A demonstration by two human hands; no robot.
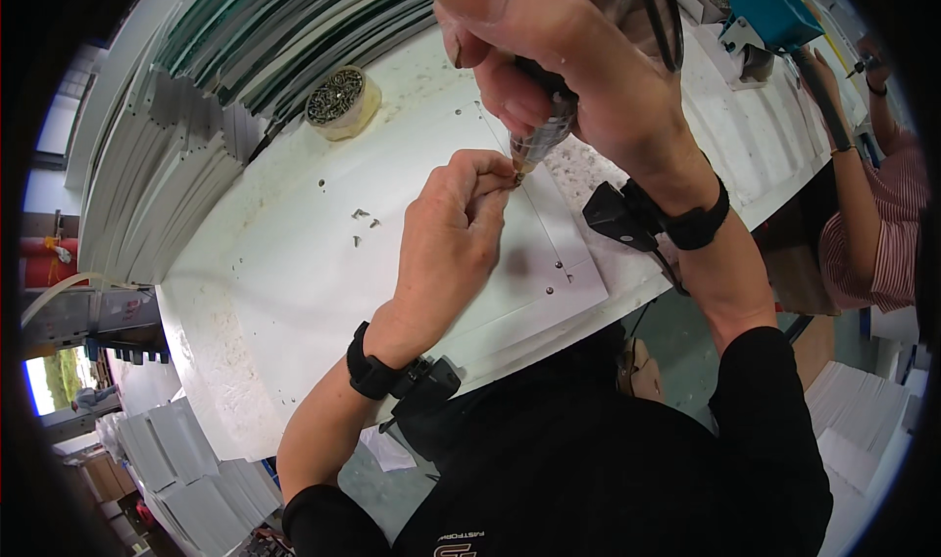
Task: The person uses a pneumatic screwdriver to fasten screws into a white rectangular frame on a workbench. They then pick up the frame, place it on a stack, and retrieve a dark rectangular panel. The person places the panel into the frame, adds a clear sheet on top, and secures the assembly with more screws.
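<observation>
Left hand (pixel 453 226) reaches in from lower left, palm down, fingertips pinched together at front. Right hand (pixel 559 62) above it, closed in fist-like grip, knuckles up, forearm running in from lower right. Black bands on both wrists. Hands nearly touching.

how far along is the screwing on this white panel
Done: two screws seem seated near the panel's edge. In hand: right hand holds the driver on a screw pinched by the left hand. Left: loose screws and an open hole.

Round yellowish tub (pixel 342 103) of screws on white table (pixel 225 292), possibly cardboard boxes (pixel 103 476) lower left
</observation>
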